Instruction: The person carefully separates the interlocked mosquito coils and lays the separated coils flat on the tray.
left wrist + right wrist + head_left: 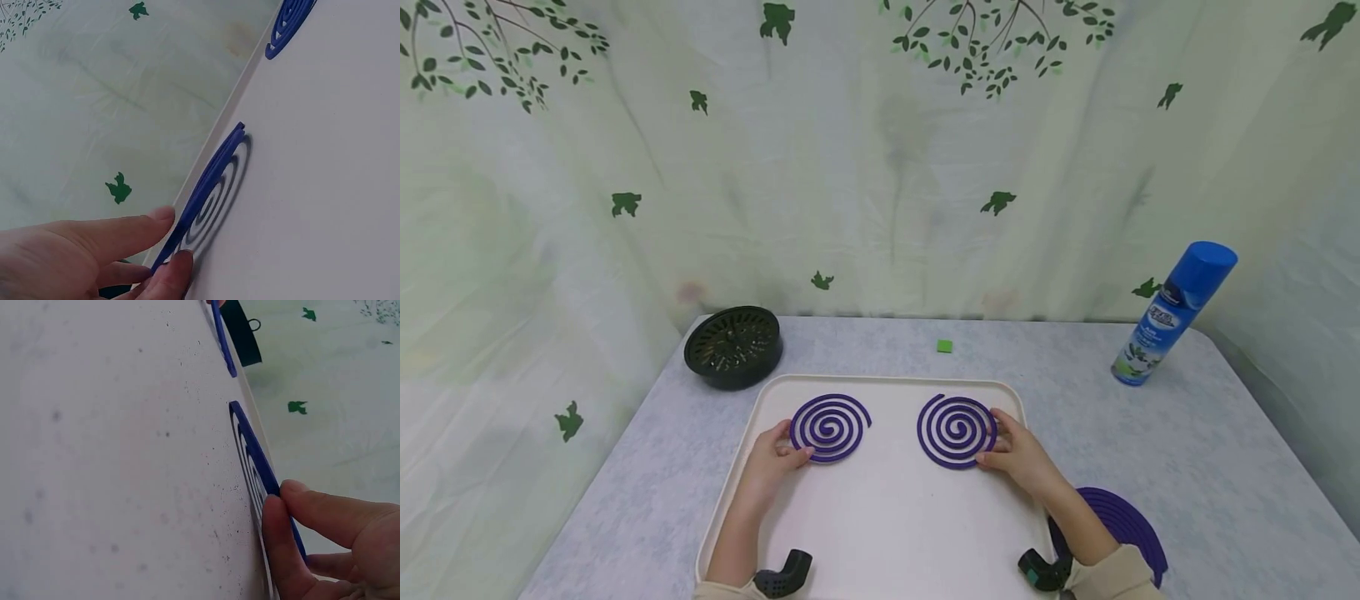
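Observation:
Two purple spiral mosquito coils are held over a white tray, one in each hand. The left hand pinches the outer edge of the left coil between thumb and fingers. In the left wrist view that coil is slightly raised, with its spiral shadow on the tray beneath. On the other side, the right hand pinches the right coil by its right edge. The right wrist view shows this coil edge-on, apart from the tray, between thumb and fingers.
A black round holder with a slotted top stands at the table's back left. A blue spray can stands at the back right. More purple coils lie under the right forearm, beside the tray. A small green square lies behind the tray.

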`<state>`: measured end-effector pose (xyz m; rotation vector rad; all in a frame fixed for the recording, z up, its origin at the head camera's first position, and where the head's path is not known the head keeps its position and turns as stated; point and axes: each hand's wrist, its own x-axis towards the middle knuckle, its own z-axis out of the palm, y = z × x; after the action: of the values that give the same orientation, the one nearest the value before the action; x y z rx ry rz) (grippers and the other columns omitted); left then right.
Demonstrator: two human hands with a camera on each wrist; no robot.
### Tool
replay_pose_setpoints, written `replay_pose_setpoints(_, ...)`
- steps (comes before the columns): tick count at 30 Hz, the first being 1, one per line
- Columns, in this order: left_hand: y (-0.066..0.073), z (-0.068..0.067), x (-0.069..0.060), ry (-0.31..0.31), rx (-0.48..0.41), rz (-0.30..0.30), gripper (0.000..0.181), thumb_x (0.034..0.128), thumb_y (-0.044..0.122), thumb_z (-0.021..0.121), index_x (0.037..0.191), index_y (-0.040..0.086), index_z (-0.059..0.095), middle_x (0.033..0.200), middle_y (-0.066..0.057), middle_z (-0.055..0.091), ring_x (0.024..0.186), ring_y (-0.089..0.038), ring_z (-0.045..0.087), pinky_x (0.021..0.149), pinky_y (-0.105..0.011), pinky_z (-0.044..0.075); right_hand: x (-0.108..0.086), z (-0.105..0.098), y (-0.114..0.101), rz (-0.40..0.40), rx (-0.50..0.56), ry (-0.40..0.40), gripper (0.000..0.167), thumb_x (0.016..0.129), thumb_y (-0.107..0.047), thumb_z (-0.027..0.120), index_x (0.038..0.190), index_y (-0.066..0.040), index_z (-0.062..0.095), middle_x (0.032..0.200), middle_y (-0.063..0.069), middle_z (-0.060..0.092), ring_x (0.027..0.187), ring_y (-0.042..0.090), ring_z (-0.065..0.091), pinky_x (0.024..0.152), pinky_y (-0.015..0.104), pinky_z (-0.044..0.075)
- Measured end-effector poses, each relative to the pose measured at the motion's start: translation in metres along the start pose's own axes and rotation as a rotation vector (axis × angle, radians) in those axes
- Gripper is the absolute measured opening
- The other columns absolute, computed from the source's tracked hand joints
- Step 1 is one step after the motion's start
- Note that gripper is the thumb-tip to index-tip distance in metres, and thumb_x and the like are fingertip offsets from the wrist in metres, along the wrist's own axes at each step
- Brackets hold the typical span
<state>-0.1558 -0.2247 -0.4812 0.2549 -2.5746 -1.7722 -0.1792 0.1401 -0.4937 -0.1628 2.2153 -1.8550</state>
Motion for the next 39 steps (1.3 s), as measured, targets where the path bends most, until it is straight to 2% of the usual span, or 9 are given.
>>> replay_pose_setpoints(7, -0.002, 0.001, 0.000, 0.022, 0.217, 0.100, 0.063, 0.0703, -0.001, 0.072, 0.124, -0.013, 0.042, 0.109, -0.025, 0.051, 0.077, -0.023, 0.052, 0.064, -0.026, 0.046, -0.001, 0.001, -0.001, -0.088, -0.359, 0.090, 0.074, 0.073, -0.002, 0.073, 0.133, 0.009, 0.031, 0.094, 0.015, 0.043, 0.065, 0.014, 0.045, 0.052, 0.022, 0.040)
replay_pose_setpoints(13, 0.003, 0.002, -0.004, 0.061, 0.304, 0.094, 0.066, 0.0749, 0.004, 0.069, 0.130, -0.010, 0.035, 0.120, -0.027, 0.041, 0.095, -0.034, 0.049, 0.078, -0.042, 0.045, -0.009, -0.001, -0.009, -0.118, -0.344, 0.092, 0.073, 0.073, -0.007, 0.074, 0.134, 0.001, 0.034, 0.112, 0.021, 0.044, 0.073, 0.019, 0.049, 0.057, 0.024, 0.046)
replay_pose_setpoints(18, 0.024, 0.011, -0.012, 0.090, 0.247, 0.202, 0.068, 0.0762, 0.006, 0.070, 0.133, -0.004, 0.034, 0.124, -0.023, 0.040, 0.103, -0.036, 0.046, 0.080, -0.043, 0.046, -0.029, -0.018, -0.023, -0.273, -0.312, 0.047, 0.074, 0.077, -0.013, 0.072, 0.138, -0.007, 0.029, 0.133, 0.017, 0.033, 0.105, 0.030, 0.045, 0.084, 0.042, 0.044)
replay_pose_setpoints(24, 0.057, 0.045, -0.033, 0.071, 0.275, 0.478, 0.072, 0.0743, 0.020, 0.074, 0.134, 0.005, 0.038, 0.129, -0.018, 0.040, 0.111, -0.034, 0.043, 0.086, -0.046, 0.043, -0.064, -0.049, -0.035, -0.378, -0.429, 0.103, 0.077, 0.077, -0.014, 0.072, 0.140, -0.016, 0.027, 0.137, 0.011, 0.032, 0.118, 0.029, 0.036, 0.091, 0.052, 0.032)
replay_pose_setpoints(29, 0.075, 0.080, -0.052, -0.016, 0.316, 0.691, 0.081, 0.0698, 0.035, 0.076, 0.137, 0.011, 0.036, 0.134, -0.011, 0.038, 0.123, -0.029, 0.033, 0.097, -0.048, 0.032, -0.094, -0.072, -0.033, -0.393, -0.510, 0.183, 0.083, 0.073, -0.010, 0.074, 0.141, -0.018, 0.027, 0.136, 0.008, 0.035, 0.119, 0.003, 0.031, 0.095, 0.020, 0.028)
replay_pose_setpoints(32, 0.082, 0.101, -0.062, -0.107, 0.313, 0.767, 0.089, 0.0687, 0.041, 0.075, 0.140, 0.013, 0.030, 0.138, -0.005, 0.033, 0.125, -0.025, 0.029, 0.099, -0.044, 0.031, -0.109, -0.081, -0.025, -0.377, -0.524, 0.216, 0.086, 0.071, -0.008, 0.075, 0.141, -0.019, 0.026, 0.137, 0.000, 0.033, 0.115, -0.011, 0.027, 0.088, 0.005, 0.022)
replay_pose_setpoints(35, 0.086, 0.121, -0.071, -0.193, 0.335, 0.831, 0.095, 0.0672, 0.044, 0.075, 0.141, 0.011, 0.026, 0.139, -0.006, 0.030, 0.126, -0.024, 0.028, 0.099, -0.039, 0.032, -0.122, -0.091, -0.013, -0.275, -0.511, 0.231, 0.085, 0.074, -0.012, 0.074, 0.142, -0.017, 0.023, 0.138, -0.002, 0.029, 0.119, -0.005, 0.026, 0.101, 0.029, 0.024)
replay_pose_setpoints(36, 0.087, 0.128, -0.073, -0.220, 0.351, 0.848, 0.096, 0.0668, 0.044, 0.075, 0.142, 0.011, 0.025, 0.139, -0.007, 0.029, 0.126, -0.024, 0.028, 0.099, -0.037, 0.032, -0.126, -0.094, -0.008, -0.235, -0.520, 0.236, 0.084, 0.076, -0.015, 0.073, 0.143, -0.018, 0.022, 0.138, -0.003, 0.029, 0.118, -0.006, 0.025, 0.100, 0.028, 0.025)
replay_pose_setpoints(39, 0.090, 0.149, -0.080, -0.274, 0.408, 0.931, 0.100, 0.0650, 0.044, 0.076, 0.141, 0.005, 0.025, 0.137, -0.011, 0.030, 0.125, -0.023, 0.029, 0.101, -0.033, 0.030, -0.134, -0.101, 0.007, -0.114, -0.512, 0.227, 0.083, 0.079, -0.020, 0.070, 0.143, -0.010, 0.019, 0.140, 0.014, 0.026, 0.124, 0.021, 0.027, 0.090, 0.057, 0.028)
